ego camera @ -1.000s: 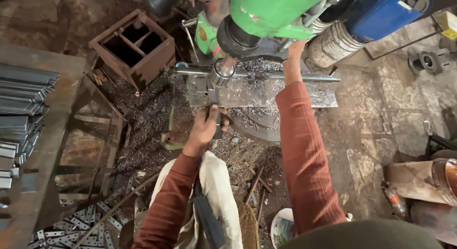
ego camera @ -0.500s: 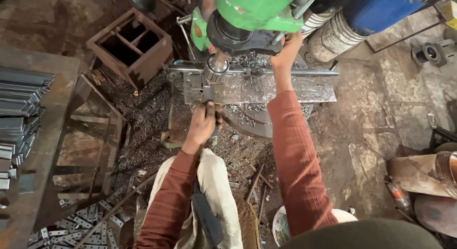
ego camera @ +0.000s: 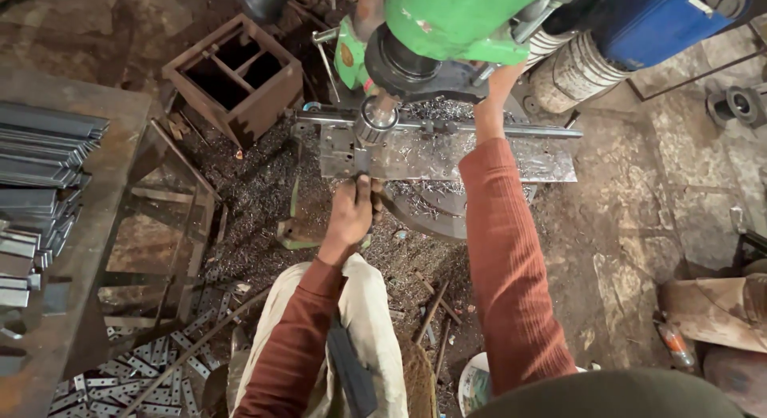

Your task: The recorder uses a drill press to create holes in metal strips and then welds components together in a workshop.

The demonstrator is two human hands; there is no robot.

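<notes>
Head view: swarf-strewn drill table [ego camera: 479,158], dirt floor [ego camera: 639,250]

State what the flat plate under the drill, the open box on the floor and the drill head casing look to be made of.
Flat plate: bare steel, probably; grey sheen, bright chips strewn over it. Open box: likely rusted metal, brown and dull, though wood cannot be ruled out. Drill head casing: metal painted glossy green, seemingly cast.
</notes>
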